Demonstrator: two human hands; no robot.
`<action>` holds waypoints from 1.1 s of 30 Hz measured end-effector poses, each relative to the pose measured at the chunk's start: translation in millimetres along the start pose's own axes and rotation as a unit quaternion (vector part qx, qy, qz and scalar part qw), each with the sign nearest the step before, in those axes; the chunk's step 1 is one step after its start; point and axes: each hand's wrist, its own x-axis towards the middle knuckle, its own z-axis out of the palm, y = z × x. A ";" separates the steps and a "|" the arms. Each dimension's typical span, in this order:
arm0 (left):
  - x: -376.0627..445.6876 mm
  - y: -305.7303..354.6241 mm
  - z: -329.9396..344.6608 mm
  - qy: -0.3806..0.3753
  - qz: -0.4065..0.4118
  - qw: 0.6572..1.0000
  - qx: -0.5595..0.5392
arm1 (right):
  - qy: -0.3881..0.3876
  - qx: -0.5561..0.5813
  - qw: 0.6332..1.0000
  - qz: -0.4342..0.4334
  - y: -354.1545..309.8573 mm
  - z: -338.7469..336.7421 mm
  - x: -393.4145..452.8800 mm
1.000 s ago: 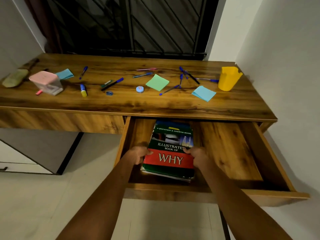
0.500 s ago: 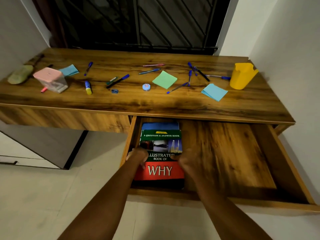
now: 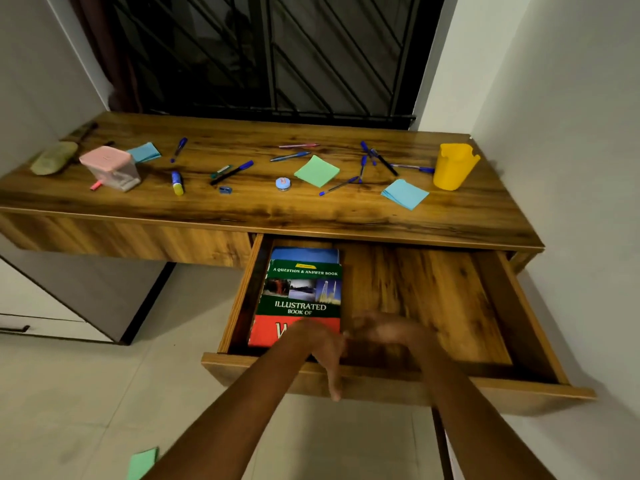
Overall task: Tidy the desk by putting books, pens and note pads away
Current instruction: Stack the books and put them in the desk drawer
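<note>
Two hands are sitting over the near edge of the open drawer (image 3: 533, 306), both empty as far as can be seen. Left hand (image 3: 325, 351) is hanging with fingers straight and pointing down over the drawer front, gripping nothing; right hand (image 3: 388, 332) is blurred, so its finger shape cannot be told for sure, but nothing is being held in it. Books (image 3: 299, 299) are already lying flat in the drawer's left end, against the left wall, long axis running front to back, with a blue one peeking out behind the top one. Remaining work is judged to be up on the worktop (image 3: 259, 213), forward of and above both hands: pens and note pads are being left scattered there. Nearest to the right hand are the blue note pad (image 3: 404, 194) and the blue pen (image 3: 338, 186), the pen's long axis lying diagonally, tip toward the near left. Green note pad (image 3: 317, 170) is sitting roughly centred between the hands. Yellow cup (image 3: 453, 166) is standing upright at the far right, so a right-hand reach is being favoured for pens going into it. One green pad (image 3: 142, 464) is also lying on the floor, down to the left, nearer the left hand.
</note>
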 end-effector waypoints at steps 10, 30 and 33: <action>16.7 -9.8 25.3 0.321 0.019 0.931 0.174 | 0.046 -0.332 0.941 0.034 68.8 32.0 16.8; 77.0 -43.2 -105.4 0.491 -0.109 0.844 0.188 | 0.403 -0.335 0.852 0.005 51.8 -70.5 119.6; 88.3 -50.4 -125.8 0.475 -0.090 0.857 0.179 | 0.405 -0.344 0.847 0.003 50.3 -86.1 134.5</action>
